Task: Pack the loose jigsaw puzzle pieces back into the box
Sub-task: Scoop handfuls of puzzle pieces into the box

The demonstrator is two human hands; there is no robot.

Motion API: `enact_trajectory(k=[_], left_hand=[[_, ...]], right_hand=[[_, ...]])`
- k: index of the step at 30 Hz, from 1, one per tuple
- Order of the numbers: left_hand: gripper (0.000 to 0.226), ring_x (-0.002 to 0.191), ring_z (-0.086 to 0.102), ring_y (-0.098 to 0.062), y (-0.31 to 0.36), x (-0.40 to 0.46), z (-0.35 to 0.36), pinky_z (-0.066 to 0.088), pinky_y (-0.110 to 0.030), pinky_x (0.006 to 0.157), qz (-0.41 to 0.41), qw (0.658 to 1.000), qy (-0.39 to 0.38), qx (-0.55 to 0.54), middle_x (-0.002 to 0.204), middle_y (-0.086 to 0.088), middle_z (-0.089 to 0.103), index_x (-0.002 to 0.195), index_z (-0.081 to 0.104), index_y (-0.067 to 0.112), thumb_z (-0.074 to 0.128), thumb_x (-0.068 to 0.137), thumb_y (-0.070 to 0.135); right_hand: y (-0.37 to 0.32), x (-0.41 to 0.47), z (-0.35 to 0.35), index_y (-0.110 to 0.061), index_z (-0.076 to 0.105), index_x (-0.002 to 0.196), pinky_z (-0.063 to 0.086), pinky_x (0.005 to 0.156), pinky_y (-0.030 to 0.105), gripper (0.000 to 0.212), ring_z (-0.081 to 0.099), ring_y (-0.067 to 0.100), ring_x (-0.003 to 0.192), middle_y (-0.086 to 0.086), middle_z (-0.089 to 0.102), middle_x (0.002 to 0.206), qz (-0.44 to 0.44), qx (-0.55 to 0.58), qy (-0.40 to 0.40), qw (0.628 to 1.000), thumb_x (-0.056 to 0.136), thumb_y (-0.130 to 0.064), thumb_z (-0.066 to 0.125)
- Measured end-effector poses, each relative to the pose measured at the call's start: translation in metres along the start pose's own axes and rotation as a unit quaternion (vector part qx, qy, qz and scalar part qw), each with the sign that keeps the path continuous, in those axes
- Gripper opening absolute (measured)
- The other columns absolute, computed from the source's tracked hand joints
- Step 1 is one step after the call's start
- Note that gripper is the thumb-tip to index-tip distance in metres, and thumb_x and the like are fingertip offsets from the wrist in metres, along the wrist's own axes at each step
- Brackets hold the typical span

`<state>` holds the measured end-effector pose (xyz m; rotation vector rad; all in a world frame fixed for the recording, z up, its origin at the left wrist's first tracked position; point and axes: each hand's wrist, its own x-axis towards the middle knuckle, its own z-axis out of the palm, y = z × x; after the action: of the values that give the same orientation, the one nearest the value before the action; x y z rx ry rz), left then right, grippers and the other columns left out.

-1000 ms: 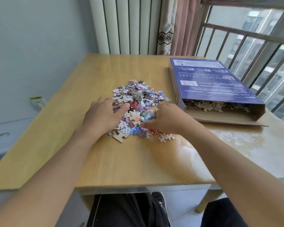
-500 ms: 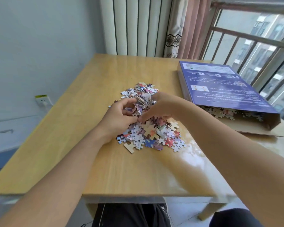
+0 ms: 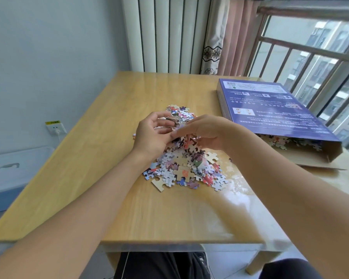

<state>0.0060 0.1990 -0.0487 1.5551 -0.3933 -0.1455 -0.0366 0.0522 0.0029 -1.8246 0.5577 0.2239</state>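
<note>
With the left hand [image 3: 152, 133] and right hand [image 3: 205, 132] both cupped, fingers curled round a gathered clump above the puzzle pieces [image 3: 186, 168] heaped mid-bench [image 3: 89, 158], squeeze together and carry low to the box [image 3: 270, 109] lying open-ended at right.

- The left hand [image 3: 152, 133] and right hand [image 3: 205, 131] cover the middle of the pile of puzzle pieces [image 3: 184, 170]; the pieces they grip are blurred.
- The box [image 3: 270, 111] hides most of its contents; only a strip of pieces shows at its open near end.
- Print on the box top is too small to read.
- The wall socket [image 3: 55, 127] label is illegible.
- Both forearms run off the near edge.
</note>
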Motion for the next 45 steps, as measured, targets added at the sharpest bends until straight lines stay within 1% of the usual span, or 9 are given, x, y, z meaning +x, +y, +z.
enact_trajectory(k=[2,7,12,18,26,34,37,40,45], left_hand=[[0.05,0.092,0.07,-0.017,0.005,0.003,0.007,0.056,-0.025,0.065,0.007,1.0,-0.014,0.023,0.101,-0.003,0.068,0.122,0.059,0.018,0.072,0.081,-0.008],[0.049,0.096,0.071,-0.022,0.007,0.007,0.008,0.059,-0.027,0.071,-0.025,0.999,-0.046,0.004,0.111,-0.006,0.067,0.127,0.056,0.019,0.058,0.09,-0.012],[0.057,0.097,0.071,-0.02,0.006,-0.001,0.0,0.059,-0.028,0.075,-0.005,0.999,-0.037,-0.005,0.111,-0.009,0.066,0.119,0.059,0.018,0.045,0.085,-0.024],[0.044,0.102,0.056,-0.009,0.002,-0.005,-0.035,0.046,-0.025,0.082,0.082,0.93,0.001,0.358,0.114,0.01,0.059,0.12,0.06,0.029,0.075,0.079,0.023],[0.057,0.103,0.063,-0.005,-0.01,-0.01,-0.037,0.054,-0.028,0.087,0.038,0.956,-0.09,0.275,0.115,0.016,0.065,0.118,0.065,0.034,0.089,0.066,0.039],[0.055,0.1,0.066,-0.005,-0.007,-0.007,-0.016,0.056,-0.02,0.081,0.102,0.977,-0.036,0.182,0.105,0.004,0.069,0.12,0.064,0.017,0.084,0.072,0.0],[0.061,0.101,0.067,-0.007,-0.004,-0.007,-0.012,0.056,-0.02,0.084,0.1,0.983,-0.049,0.145,0.108,0.0,0.068,0.126,0.058,0.015,0.081,0.073,-0.005],[0.062,0.1,0.069,-0.012,-0.002,-0.006,-0.006,0.056,-0.024,0.086,0.088,0.986,-0.075,0.123,0.111,-0.004,0.067,0.13,0.053,0.014,0.073,0.078,-0.013],[0.068,0.111,0.066,-0.011,0.006,-0.002,0.002,0.055,-0.023,0.088,0.078,0.984,-0.132,0.095,0.119,-0.005,0.063,0.137,0.045,0.015,0.067,0.081,-0.016]], right_hand=[[0.001,0.002,-0.002,-0.002,0.064,0.123,0.05,0.092,0.037,0.086,0.055,0.023,0.115,0.011,0.062,0.128,0.0,0.027,-0.008,1.0,0.048,-0.019,0.1],[0.004,-0.004,-0.008,-0.005,0.064,0.114,0.038,0.113,0.047,0.075,0.057,0.025,0.122,0.02,0.062,0.132,-0.01,-0.026,-0.042,0.999,0.049,-0.014,0.099],[0.003,-0.007,0.01,-0.012,0.043,0.146,0.051,0.09,0.039,0.101,0.059,0.026,0.108,0.007,0.062,0.12,-0.022,-0.143,0.024,0.989,0.062,-0.027,0.095],[0.002,-0.004,0.014,-0.006,0.061,0.123,0.049,0.065,0.029,0.07,0.054,0.016,0.071,0.001,0.056,0.079,-0.038,-0.131,0.056,0.989,0.063,-0.018,0.095],[0.007,0.003,0.013,-0.001,0.067,0.103,0.051,0.067,0.033,0.062,0.059,0.022,0.078,0.012,0.065,0.096,0.011,-0.038,0.038,0.998,0.055,-0.026,0.099],[0.002,-0.006,0.007,0.008,0.059,0.109,0.056,0.091,0.047,0.036,0.069,0.035,0.077,0.017,0.061,0.084,0.025,-0.006,-0.014,1.0,0.083,-0.007,0.079],[0.009,0.0,0.005,0.011,0.063,0.111,0.059,0.084,0.056,0.049,0.073,0.038,0.085,0.024,0.068,0.099,0.018,0.056,-0.016,0.998,0.072,-0.006,0.087],[0.017,0.007,0.001,0.006,0.059,0.126,0.058,0.085,0.054,0.093,0.071,0.034,0.097,0.021,0.06,0.128,0.022,0.089,-0.032,0.995,0.048,-0.023,0.101],[0.02,0.003,-0.004,0.004,0.062,0.123,0.056,0.095,0.043,0.049,0.071,0.029,0.103,0.019,0.063,0.131,0.025,0.118,-0.037,0.992,0.081,-0.01,0.082]])
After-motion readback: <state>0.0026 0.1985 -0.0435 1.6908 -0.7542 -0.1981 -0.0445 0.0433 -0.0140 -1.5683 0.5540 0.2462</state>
